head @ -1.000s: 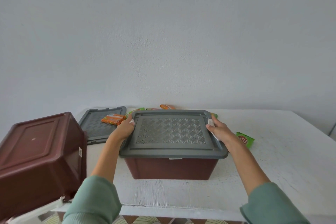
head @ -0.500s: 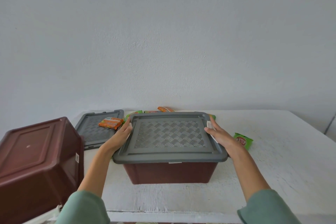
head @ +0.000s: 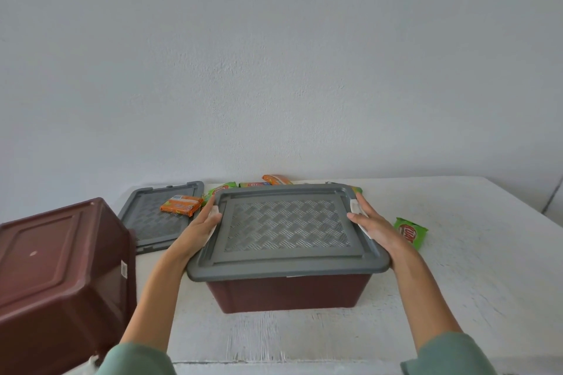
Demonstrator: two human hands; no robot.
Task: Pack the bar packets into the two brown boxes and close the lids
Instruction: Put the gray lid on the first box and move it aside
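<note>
A brown box point(head: 288, 294) stands at the middle of the table with a grey lid point(head: 286, 231) lying on it. My left hand point(head: 201, 230) lies against the lid's left edge and my right hand point(head: 373, 228) against its right edge. Both hands have fairly straight fingers over the white side latches and thumbs on the lid's top. A second brown box point(head: 61, 277) sits tipped at the left, its bottom facing me. Its grey lid point(head: 152, 219) lies flat at the back left with an orange packet point(head: 181, 205) on it. A green packet point(head: 409, 231) lies to the right of my right hand.
More orange and green packets point(head: 275, 180) lie behind the lidded box, partly hidden by it. The white table point(head: 457, 283) ends at a plain wall behind, and its front edge runs just below my forearms.
Both hands stay on the lid's two sides. The view has shifted slightly, so the box and the tipped box sit a little lower and nearer in the picture.
</note>
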